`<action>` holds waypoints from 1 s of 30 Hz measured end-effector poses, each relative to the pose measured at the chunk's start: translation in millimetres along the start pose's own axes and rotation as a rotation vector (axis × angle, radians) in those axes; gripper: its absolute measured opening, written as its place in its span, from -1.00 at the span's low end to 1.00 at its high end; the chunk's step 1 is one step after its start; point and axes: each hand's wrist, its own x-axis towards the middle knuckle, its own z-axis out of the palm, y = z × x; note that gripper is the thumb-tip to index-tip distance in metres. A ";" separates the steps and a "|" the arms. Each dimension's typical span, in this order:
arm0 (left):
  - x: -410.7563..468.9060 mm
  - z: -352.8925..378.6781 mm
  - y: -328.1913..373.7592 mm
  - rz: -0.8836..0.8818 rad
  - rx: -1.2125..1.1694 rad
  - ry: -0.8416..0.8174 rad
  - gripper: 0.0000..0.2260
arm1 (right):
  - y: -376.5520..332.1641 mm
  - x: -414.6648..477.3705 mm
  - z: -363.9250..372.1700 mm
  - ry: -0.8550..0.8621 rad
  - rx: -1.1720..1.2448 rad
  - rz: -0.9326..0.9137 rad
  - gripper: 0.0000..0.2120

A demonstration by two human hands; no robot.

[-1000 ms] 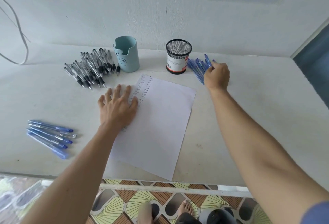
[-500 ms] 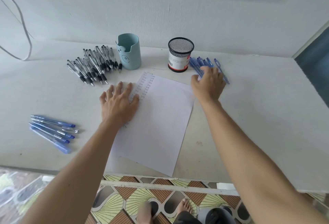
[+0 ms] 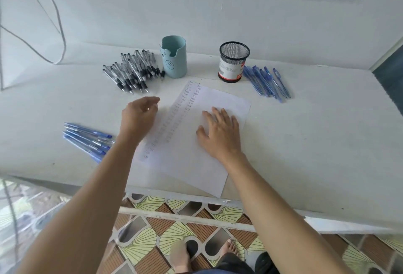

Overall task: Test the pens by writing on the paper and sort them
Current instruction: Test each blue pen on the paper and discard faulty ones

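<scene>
A white sheet of paper with columns of small written marks lies in the middle of the white table. My right hand rests flat on it with fingers spread. My left hand hovers over the paper's left edge, blurred, fingers loosely curled, holding nothing. A pile of black-grip pens lies at the back left. Several blue pens lie at the back right beside the mesh cup. Another group of blue pens lies at the left, near the front edge.
A light blue pen holder and a black mesh cup stand behind the paper. A wall rises just behind them, with a grey cable at the left. The table's front edge runs above a tiled floor and my feet.
My right hand left the blue pens at the back right and came down flat onto the paper. My left hand lifted off the paper and moved slightly left.
</scene>
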 end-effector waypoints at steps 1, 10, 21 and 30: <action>-2.6 -7.2 -4.9 0.048 0.094 0.042 -0.78 | -0.1 0.2 0.0 -0.003 -0.004 0.004 -0.47; -20.1 -84.8 -52.2 -0.116 0.561 0.075 -0.72 | -3.9 -2.7 0.4 0.033 -0.026 0.008 -0.35; -11.0 -70.8 -49.9 0.093 0.640 -0.010 -0.84 | -1.4 -0.2 -4.7 -0.048 0.027 0.009 -0.46; -42.4 -18.1 11.4 0.180 -0.589 -0.138 -0.81 | 9.7 -4.1 -7.7 -0.139 -0.096 -0.062 -0.44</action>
